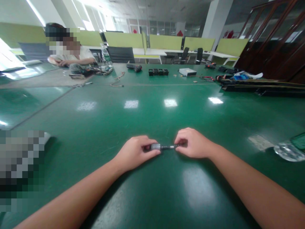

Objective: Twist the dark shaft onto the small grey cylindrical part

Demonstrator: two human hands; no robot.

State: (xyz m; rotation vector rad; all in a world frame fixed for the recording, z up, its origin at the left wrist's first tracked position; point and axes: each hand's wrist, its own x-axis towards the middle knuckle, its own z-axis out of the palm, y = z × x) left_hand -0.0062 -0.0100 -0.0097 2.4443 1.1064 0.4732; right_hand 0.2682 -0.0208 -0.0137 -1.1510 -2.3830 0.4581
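A slim pen-like tool with a clear, greyish section at its left part and a dark shaft lies level between my two hands, low over the green table. Around its thicker left end, the thumb and fingers of my left hand are closed. The thumb and fingertips of my right hand pinch its dark right end. Between the hands a short piece of dark and silvery shaft shows. Both ends are partly hidden by the fingers.
Across the table a person sits with folded arms. Along the far side are a black slotted part, a white box and a power tool. Long dark bars lie right; a clear bottle is near right.
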